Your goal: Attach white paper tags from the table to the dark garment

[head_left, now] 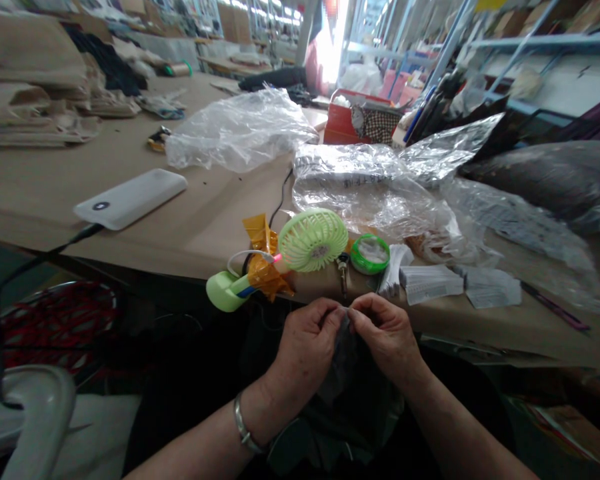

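Observation:
My left hand (311, 337) and my right hand (384, 332) meet just below the table's front edge. Thumbs and forefingers are pinched close together on a thin, dark, partly see-through material (346, 360) that hangs down over my lap. Its exact kind is unclear, and the fingers hide the pinched edge. Just beyond the fingertips lies a small tool with a dark handle and metal shaft (343, 272). To its right sits a round green container (370, 254) with pale contents. White label stacks (433, 283) lie farther right along the edge.
A light-green fan (313, 241) is taped at the table edge. A white power bank (133, 199) with a black cable lies left. Crumpled clear plastic bags (240, 130), a red box (341, 120) and folded beige cloth (25, 67) stand farther back. Thin purple tweezers (555, 307) lie right.

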Demonstrator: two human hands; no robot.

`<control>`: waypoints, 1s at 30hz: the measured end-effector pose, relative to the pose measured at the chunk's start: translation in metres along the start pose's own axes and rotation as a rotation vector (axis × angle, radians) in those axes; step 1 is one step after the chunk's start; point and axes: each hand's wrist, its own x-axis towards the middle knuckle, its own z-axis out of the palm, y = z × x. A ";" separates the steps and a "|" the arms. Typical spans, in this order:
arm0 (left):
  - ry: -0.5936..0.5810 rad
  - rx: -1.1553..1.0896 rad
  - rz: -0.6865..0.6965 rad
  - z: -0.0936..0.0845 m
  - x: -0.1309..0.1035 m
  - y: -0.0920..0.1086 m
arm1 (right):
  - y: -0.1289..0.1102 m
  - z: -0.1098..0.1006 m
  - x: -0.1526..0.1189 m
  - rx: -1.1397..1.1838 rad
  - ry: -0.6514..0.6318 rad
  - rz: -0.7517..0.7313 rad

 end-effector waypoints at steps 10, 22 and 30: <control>0.007 0.072 0.079 0.001 0.005 -0.003 | 0.004 0.002 0.004 -0.020 0.027 -0.038; 0.031 0.044 0.084 0.001 0.009 -0.006 | 0.006 0.003 0.008 -0.045 0.047 -0.057; 0.003 0.016 0.061 0.000 0.004 0.000 | 0.003 0.003 0.001 0.009 0.026 -0.040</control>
